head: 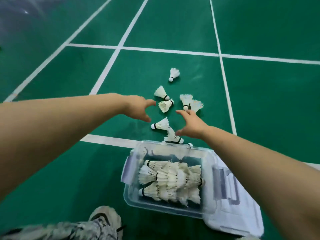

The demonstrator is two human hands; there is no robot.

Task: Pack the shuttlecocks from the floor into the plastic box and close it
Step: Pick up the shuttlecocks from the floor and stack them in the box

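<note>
Several white feather shuttlecocks lie loose on the green court floor; one shuttlecock sits between my hands, another shuttlecock lies nearer me, and the farthest shuttlecock lies alone. My left hand hovers open with spread fingers just left of them, holding nothing. My right hand is open too, its fingers above a shuttlecock beside the box. The clear plastic box stands open near my feet, holding several stacked shuttlecocks.
The box's clear lid lies flat on the floor to the right of the box. My shoe is at the bottom left. White court lines cross the green floor around the shuttlecocks.
</note>
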